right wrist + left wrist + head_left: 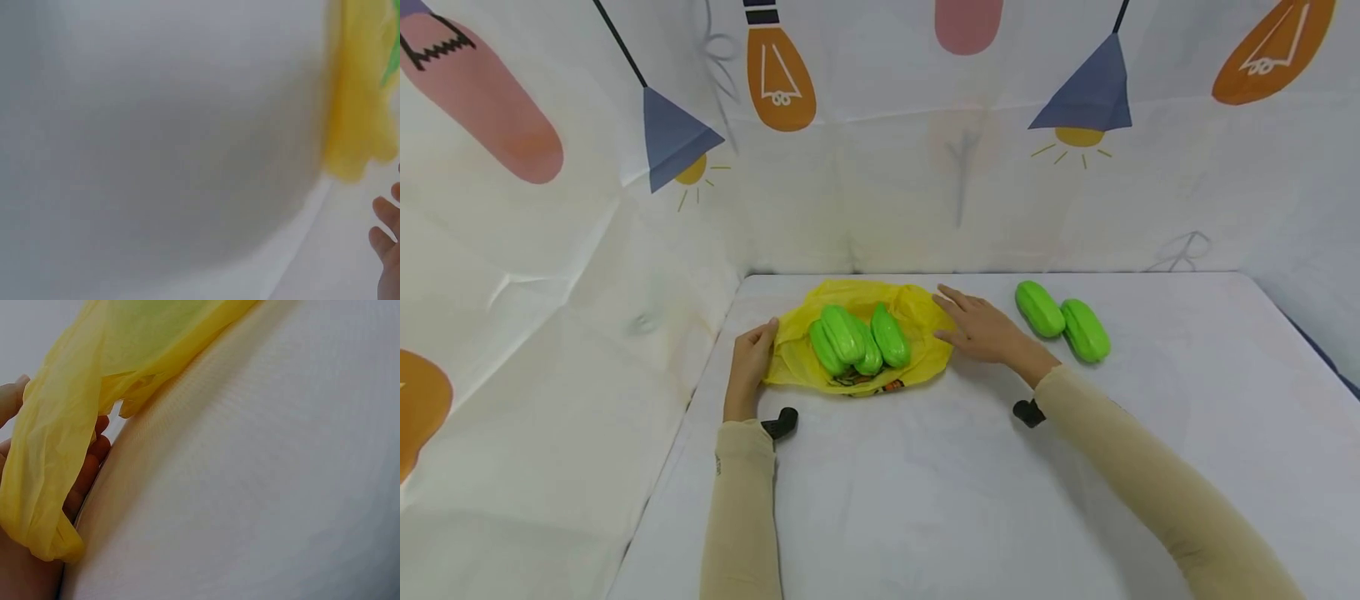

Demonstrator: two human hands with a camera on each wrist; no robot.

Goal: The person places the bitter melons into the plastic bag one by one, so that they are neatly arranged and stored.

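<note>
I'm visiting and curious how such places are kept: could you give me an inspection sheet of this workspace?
Surface: white tabletop.
Job's things: yellow plastic bag, several green pieces in or on it; two more green pieces to its right.
Clutter: nothing seen.
Hands: left hand holds the bag's left edge; right hand, spread open, is at its right edge, contact unclear.
Cables: nothing seen.
Surroundings: white sheeting printed with lamps and bulbs.

A yellow bag (790, 354) and, to its right, two green fruits (1040, 309) are carried by the white desk (880, 500).
</note>
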